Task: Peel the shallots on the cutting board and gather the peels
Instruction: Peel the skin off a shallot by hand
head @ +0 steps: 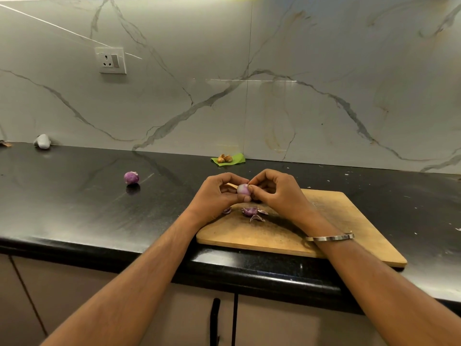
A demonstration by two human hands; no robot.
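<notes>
A pale pink shallot (pixel 243 189) is held above the far left corner of the wooden cutting board (pixel 336 221). My left hand (pixel 219 193) grips it from the left and below. My right hand (pixel 277 191) pinches at its top right side with thumb and forefinger. Purple peels (pixel 252 212) lie on the board just beneath the hands, with one small piece (pixel 227 211) at the board's left edge. A second, purple shallot (pixel 131 177) sits alone on the black counter to the left.
The black counter (pixel 74 208) runs along a marble wall. A green leaf with brown pieces (pixel 228 159) lies at the back. A grey stone-like object (pixel 42 141) rests at the far left. A wall socket (pixel 111 60) is above.
</notes>
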